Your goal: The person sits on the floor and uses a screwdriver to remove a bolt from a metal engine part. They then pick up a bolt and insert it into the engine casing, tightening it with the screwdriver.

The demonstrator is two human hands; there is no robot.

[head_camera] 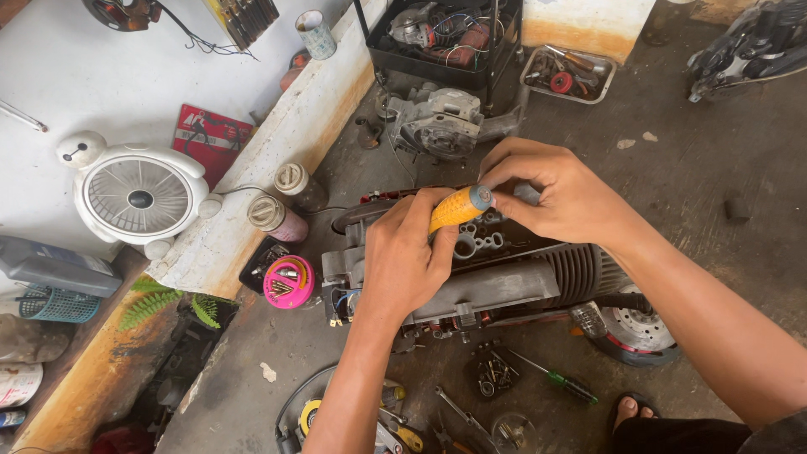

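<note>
Screwdriver: the yellow ribbed handle (458,208) with a grey cap sits between your two hands, above the engine block; its shaft is hidden behind your left hand.
Left hand: your left hand (406,256) is wrapped around the lower part of the handle, fingers curled shut on it.
Right hand: your right hand (559,195) pinches the capped end of the handle with its fingertips.
Engine block: a grey cast-metal engine (504,282) lies on the floor beneath your hands, with smooth flat covers, round bored holes and a finned cylinder on its right side.
Floor: rough, dark, stained concrete (698,185); it lies open to the right of your right hand.
Near edge: a green-handled screwdriver (565,383), loose wrenches and small parts lie just below the engine.
Left edge: a pink round tub (288,282) of bits and two ribbed-capped jars (286,202) stand beside a pale raised ledge (252,193).
Far edge: a second engine casing (441,124) and a metal tray of parts (570,74).
</note>
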